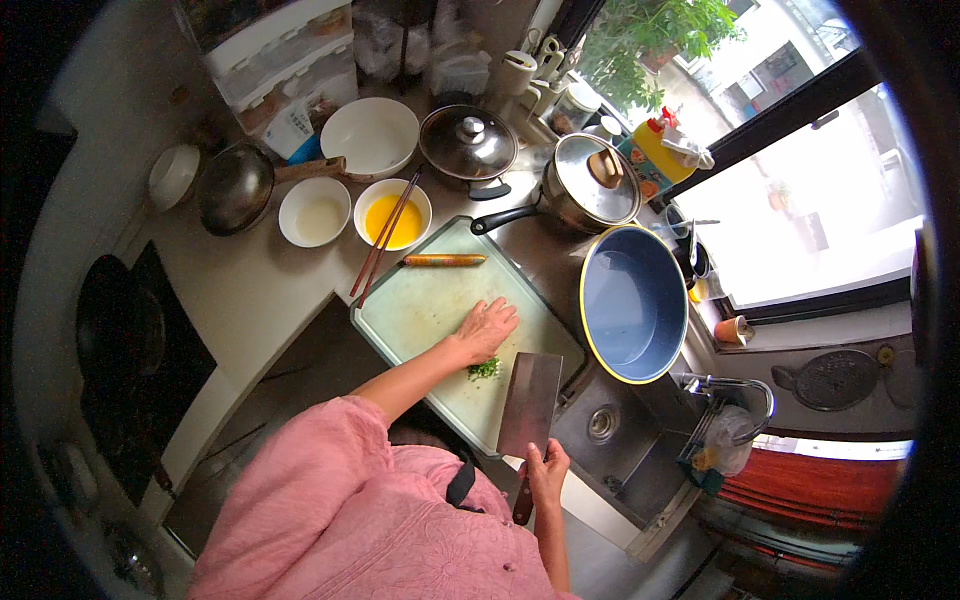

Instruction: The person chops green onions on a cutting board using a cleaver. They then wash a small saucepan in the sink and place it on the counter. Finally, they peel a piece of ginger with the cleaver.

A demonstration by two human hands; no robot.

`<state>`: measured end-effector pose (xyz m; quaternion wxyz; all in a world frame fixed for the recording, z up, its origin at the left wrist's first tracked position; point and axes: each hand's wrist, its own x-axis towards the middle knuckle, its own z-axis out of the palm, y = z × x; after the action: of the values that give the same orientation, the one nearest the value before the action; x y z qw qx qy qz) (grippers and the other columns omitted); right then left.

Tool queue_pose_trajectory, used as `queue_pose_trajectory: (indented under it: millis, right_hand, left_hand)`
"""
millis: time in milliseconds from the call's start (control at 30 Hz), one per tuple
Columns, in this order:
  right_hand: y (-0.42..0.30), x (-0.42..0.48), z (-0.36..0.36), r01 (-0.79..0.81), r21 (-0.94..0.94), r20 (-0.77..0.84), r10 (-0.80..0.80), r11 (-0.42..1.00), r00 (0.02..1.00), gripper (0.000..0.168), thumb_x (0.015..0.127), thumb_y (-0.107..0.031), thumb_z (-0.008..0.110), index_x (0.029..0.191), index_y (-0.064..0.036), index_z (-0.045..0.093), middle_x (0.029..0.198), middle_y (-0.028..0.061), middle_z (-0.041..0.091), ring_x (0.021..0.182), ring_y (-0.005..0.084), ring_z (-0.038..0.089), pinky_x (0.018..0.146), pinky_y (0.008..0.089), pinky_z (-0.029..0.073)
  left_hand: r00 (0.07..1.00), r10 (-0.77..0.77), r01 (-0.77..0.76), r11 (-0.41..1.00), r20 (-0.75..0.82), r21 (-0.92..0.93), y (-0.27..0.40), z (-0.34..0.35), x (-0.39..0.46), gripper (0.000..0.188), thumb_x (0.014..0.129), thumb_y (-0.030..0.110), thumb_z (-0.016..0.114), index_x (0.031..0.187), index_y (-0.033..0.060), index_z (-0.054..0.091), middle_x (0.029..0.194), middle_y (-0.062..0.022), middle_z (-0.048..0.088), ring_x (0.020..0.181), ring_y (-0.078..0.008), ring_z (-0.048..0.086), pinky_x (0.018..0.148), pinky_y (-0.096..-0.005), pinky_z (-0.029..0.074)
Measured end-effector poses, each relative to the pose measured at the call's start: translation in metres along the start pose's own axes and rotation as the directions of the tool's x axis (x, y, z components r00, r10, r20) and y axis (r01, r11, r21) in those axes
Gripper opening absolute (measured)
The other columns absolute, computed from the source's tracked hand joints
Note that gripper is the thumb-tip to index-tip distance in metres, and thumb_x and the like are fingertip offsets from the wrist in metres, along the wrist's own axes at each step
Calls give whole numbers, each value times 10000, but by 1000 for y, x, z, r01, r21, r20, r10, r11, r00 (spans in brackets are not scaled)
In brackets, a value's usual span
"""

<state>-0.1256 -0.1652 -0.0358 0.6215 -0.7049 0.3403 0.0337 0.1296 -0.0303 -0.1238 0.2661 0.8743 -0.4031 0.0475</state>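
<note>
My right hand (546,469) grips the wooden handle of a broad cleaver (530,401), its blade held flat over the near right edge of the cutting board (405,307). My left hand (489,328) is palm down at the board's middle, fingers slightly spread, with nothing visible in it. Just below that wrist lies a small heap of chopped green herbs (485,368), partly covered by the hand. Toward the board's far side rests a sausage in a printed orange wrapper (444,259). A few tiny bits are scattered on the pale surface.
Left beyond the board stand a bowl of beaten egg (394,221) with chopsticks (386,238) across it and a bowl of cloudy liquid (319,217). A lidded saucepan (592,184) and a blue basin (634,304) flank the right. The sink (600,450) adjoins the board.
</note>
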Motion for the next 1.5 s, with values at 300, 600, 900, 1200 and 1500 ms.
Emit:
queue_pose_trajectory:
  millis: [300,600,900,1200,1500]
  right_hand:
    - [5,-1,0,29,-109,-95,-39,994,995,123,919,-109,612,880,-5,560,649,20,560,485,95,534,436,258,425]
    - [4,19,8,193,-488,-123,-286,851,950,111,873,-74,629,858,17,568,621,112,553,547,164,548,539,327,448]
    - [-8,22,16,235,-611,-92,-362,756,928,60,848,-62,619,872,-17,589,731,202,612,673,385,615,614,421,478]
    - [-1,21,33,320,-660,-19,-441,679,897,69,852,-68,632,848,-13,592,700,178,585,612,337,591,579,399,457]
    - [-23,28,42,385,-680,10,-517,624,856,53,849,-60,621,879,-19,607,746,191,591,668,382,596,608,435,468]
  left_hand:
    - [950,-18,72,985,313,-159,-5,-9,0,215,666,23,639,873,83,632,1010,-53,609,1120,-253,508,908,-398,424]
    - [978,47,-32,996,201,-78,11,4,-6,255,712,45,616,963,57,658,1342,-83,548,1306,-317,416,1015,-463,372]
    - [992,-102,115,968,69,-223,-10,-25,-19,183,698,-6,551,844,27,656,1174,-140,625,1238,-341,479,1043,-456,364]
    - [979,-188,194,978,79,-82,-26,-35,-56,324,727,7,564,1038,24,655,1257,-157,561,1258,-340,448,1020,-442,374]
    - [977,-211,210,974,-7,-90,-25,-39,-60,357,732,4,553,1081,4,633,1288,-162,544,1275,-346,431,1045,-447,340]
